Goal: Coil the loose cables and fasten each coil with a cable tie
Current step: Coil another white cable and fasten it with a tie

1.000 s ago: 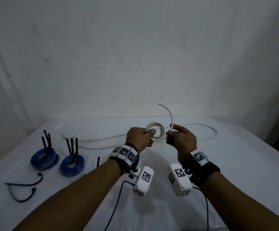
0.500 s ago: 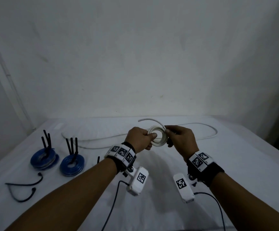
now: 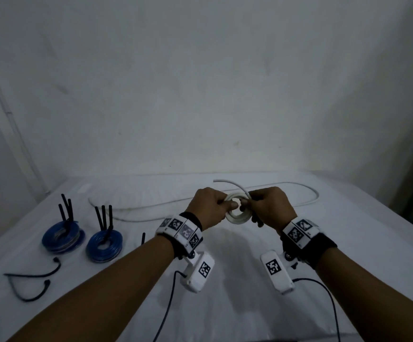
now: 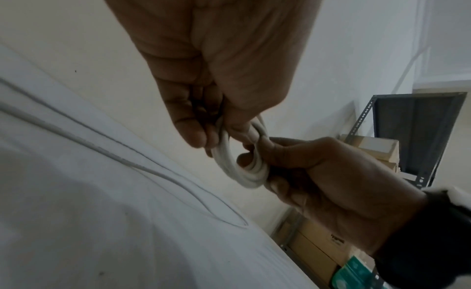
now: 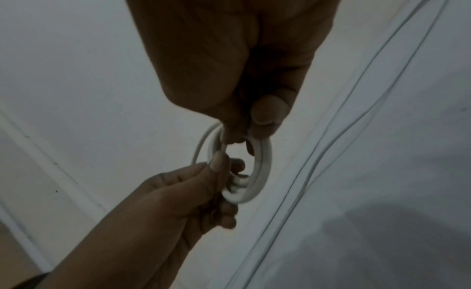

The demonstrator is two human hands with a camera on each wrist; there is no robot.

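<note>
— What are your hands doing?

— Your left hand (image 3: 209,208) and your right hand (image 3: 269,209) are up in the air, close together, above the white table (image 3: 225,304). Both hold the same white coil (image 3: 240,214). It is a small ring of white cable.

— How do you hold it?

— From the left wrist view, your left thumb and fingers (image 4: 190,132) pinch one side of the ring. Your right hand curls its fingers around the other side. From the right wrist view, the ring sits on its edge between the two hands, and your right thumb (image 5: 267,112) presses on the top of it.

— Is all the cable wound up?

— No. A short loose end (image 3: 227,183) sticks up and curves over the ring. The rest of the white cable (image 3: 306,193) lies on the table behind your hands. It runs far to the left and bends around on the right.

— What else is on the table?

— Two blue coils sit on your left, one (image 3: 62,236) beside the other (image 3: 104,244). Black ties (image 3: 66,209) stick up out of each one. Two more black cable ties (image 3: 34,285) lie loose near the left edge, in front of the blue coils. One more thin black tip (image 3: 143,239) pokes up just by your left wrist.
</note>
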